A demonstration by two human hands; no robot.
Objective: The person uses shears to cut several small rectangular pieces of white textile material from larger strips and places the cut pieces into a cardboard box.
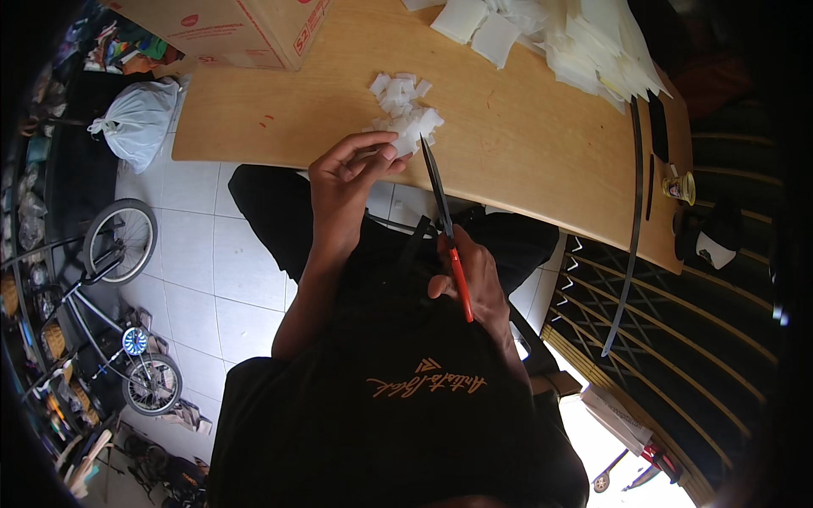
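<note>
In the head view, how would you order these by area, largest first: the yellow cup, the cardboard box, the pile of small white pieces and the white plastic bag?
1. Cardboard box, even cut off by the upper edge
2. White plastic bag
3. Pile of small white pieces
4. Yellow cup

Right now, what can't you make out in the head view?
In the head view:
Left hand: whether it pinches any white pieces, hidden by its fingers.
White bag: contents, hidden by the bag itself.
Cardboard box: far part, cut off by the upper edge.
</note>
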